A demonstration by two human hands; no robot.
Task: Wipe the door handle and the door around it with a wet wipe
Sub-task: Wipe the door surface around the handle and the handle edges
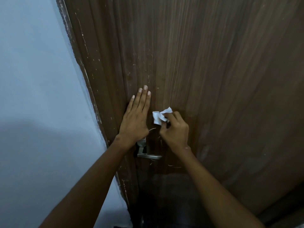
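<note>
One wet wipe (159, 117) in right grip (175, 129)

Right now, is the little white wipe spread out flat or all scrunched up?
Scrunched up. The small white wet wipe is bunched in the right hand's fingertips against the brown wooden door, showing crumpled folds and one loose corner.

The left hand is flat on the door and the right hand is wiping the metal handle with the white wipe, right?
Not quite. The head view shows the right hand pressing the wipe on the door above the handle, not on it. The left hand is flat on the door.
</note>
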